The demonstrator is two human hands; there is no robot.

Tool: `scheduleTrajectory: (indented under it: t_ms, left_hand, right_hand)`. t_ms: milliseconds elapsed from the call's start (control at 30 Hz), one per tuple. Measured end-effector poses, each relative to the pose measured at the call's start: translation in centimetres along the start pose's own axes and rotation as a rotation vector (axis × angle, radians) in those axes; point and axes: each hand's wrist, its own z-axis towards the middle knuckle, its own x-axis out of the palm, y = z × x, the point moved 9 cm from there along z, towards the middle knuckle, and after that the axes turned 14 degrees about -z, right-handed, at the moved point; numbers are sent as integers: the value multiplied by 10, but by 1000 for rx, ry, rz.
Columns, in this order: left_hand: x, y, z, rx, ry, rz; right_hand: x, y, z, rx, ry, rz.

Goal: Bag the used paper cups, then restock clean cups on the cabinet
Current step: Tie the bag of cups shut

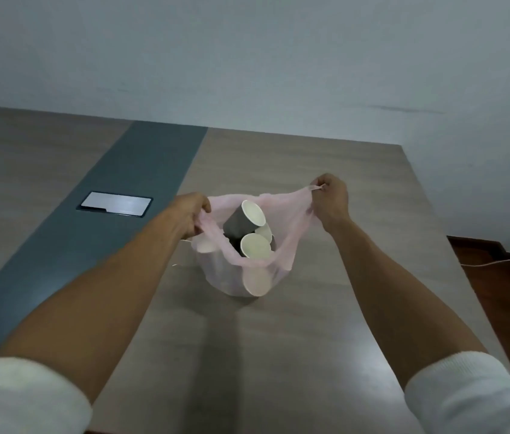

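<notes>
I see both of the person's hands out over a wood-grain tabletop [325, 324], pulling apart the mouth of a thin, translucent pink plastic bag [231, 277] that sits on the table surface near the middle of my view. The left hand [189, 217] has its fingers curled round the bag's left handle, gripping it tight. The right hand [330, 200] pinches the right handle loop between thumb and fingers, held a little higher and farther back than the left, so the plastic stretches taut between the two.

Inside the bag lie the used paper cups with grey outsides and cream-white insides [252, 228]. Several are tipped at different angles with their open rims toward me; one more presses against the lower front of the bag and shows through the plastic, and another shows through on the left side just under the left hand. How many there are in all I cannot tell.

A dark blue-grey strip [115, 198] runs through the table to the left of the bag, with a silver rectangular cover plate [115, 203] set in it. White sleeve cuffs [479, 396] show at the bottom corners, and a pale wall [247, 57] rises behind the table
</notes>
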Motion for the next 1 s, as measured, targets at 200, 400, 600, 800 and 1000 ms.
scheduleTrajectory:
  t_ms: [200, 400, 600, 800, 1000]
  left_hand:
    - [-1, -73, 13, 218, -4, 133]
    - [1, -101, 26, 300, 48, 270]
    - [9, -94, 32, 50, 287, 397]
    - [24, -112, 35, 159, 302, 286]
    - [25, -104, 48, 161, 419, 101]
  right_hand:
    - [-64, 5, 19, 118, -358, -100]
    - [-119, -19, 9, 292, -466, -16]
    - [-133, -30, 4, 225, -360, 91]
    - [-147, -21, -5, 128, -357, -301]
    - [-138, -31, -11, 76, -233, -251]
